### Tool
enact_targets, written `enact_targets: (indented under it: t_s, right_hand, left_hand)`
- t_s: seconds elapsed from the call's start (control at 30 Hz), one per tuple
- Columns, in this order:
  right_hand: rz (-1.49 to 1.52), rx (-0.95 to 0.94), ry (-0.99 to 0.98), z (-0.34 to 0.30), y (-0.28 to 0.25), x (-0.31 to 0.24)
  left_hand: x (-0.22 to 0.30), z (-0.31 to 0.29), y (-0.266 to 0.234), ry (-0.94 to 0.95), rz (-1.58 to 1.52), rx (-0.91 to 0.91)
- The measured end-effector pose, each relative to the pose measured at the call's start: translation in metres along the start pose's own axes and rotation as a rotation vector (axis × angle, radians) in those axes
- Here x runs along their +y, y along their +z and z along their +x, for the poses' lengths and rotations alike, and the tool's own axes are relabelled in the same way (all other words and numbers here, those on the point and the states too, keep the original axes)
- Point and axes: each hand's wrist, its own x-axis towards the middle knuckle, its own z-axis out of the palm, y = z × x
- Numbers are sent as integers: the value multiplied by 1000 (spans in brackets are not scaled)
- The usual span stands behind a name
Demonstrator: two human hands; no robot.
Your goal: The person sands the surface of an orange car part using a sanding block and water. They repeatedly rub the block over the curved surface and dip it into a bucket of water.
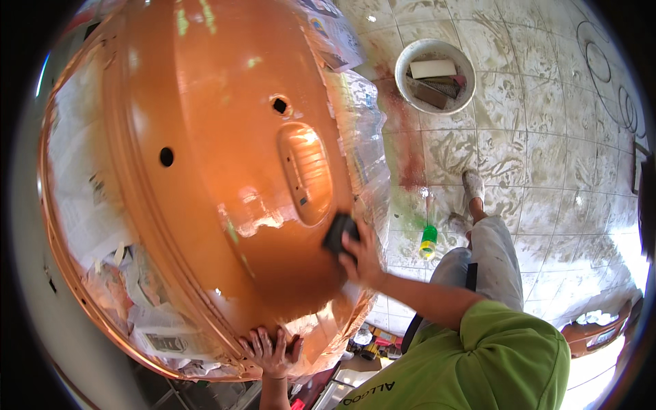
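Note:
An orange car body panel (205, 123) fills the left and middle, wet and shiny in places. My right hand (363, 256) grips a black sanding block (339, 234) against the panel, just below an oval recess (305, 174); the hand is slightly blurred. Flat on the panel's lower part, fingers spread, rests my left hand (273, 350), its fingers wet and smeared. Two dark holes show in the panel: a round one (166, 157) and a square one (279, 105).
Masking paper (92, 184) covers the panel's left opening; plastic sheeting (369, 137) lines its right side. On the smeared tile floor (492, 154) stand a white bucket (402, 82) holding several blocks and a green-and-yellow bottle (428, 242). Hoses or cables (598, 58) loop at far right.

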Motion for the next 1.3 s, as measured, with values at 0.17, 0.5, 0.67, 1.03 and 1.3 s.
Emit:
enact_targets:
  t_s: [0.17,0.5,0.67,1.03,1.3]
  right_hand:
    - [-113,274,-263,297,-24,38]
    - [-172,-103,-214,-61,28,-71]
    - [-203,272,-336,274,17,-89]
    - [-222,-161,-354,42,0,-79]
    - [-328,395,-338,428,-10,-40]
  left_hand:
    - [-6,30,-3,24,6,61]
    - [10,27,-15,-43,-84,14]
    - [5,37,-15,-3,-77,62]
    - [6,19,-9,-11,-44,4]
    - [-10,38,-3,67,39,49]
